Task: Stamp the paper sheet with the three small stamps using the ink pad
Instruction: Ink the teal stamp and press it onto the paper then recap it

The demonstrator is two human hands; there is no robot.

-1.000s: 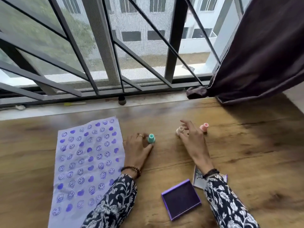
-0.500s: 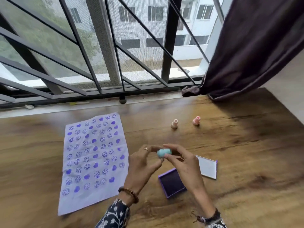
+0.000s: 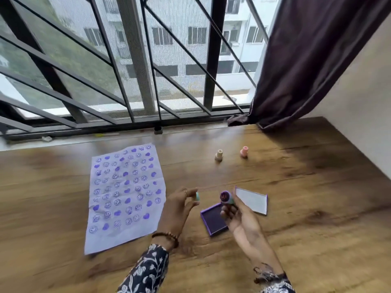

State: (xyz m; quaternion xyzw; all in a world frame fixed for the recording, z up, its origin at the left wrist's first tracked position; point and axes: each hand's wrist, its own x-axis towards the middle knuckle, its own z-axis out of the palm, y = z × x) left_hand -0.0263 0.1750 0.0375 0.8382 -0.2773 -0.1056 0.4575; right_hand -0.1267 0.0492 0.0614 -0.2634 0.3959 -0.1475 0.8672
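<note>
A white paper sheet (image 3: 124,195) lies on the wooden table, covered with purple smiley and heart prints. My right hand (image 3: 241,220) holds the teal stamp (image 3: 226,198) above the open purple ink pad (image 3: 213,220), its inked purple face turned up towards me. My left hand (image 3: 179,206) pinches the stamp's teal cap (image 3: 197,196) just left of it. A beige stamp (image 3: 219,155) and a pink stamp (image 3: 244,151) stand upright farther back. The ink pad's lid (image 3: 251,200) lies open to the right.
The wooden table (image 3: 306,208) runs back to a window with dark metal bars (image 3: 131,66). A dark curtain (image 3: 313,60) hangs at the right and rests on the table's far corner. A white wall (image 3: 364,106) borders the right side.
Both hands brought the teal stamp from the table towards me. They then drew apart: the cap came off in my left hand and the stamp's inked face now shows.
</note>
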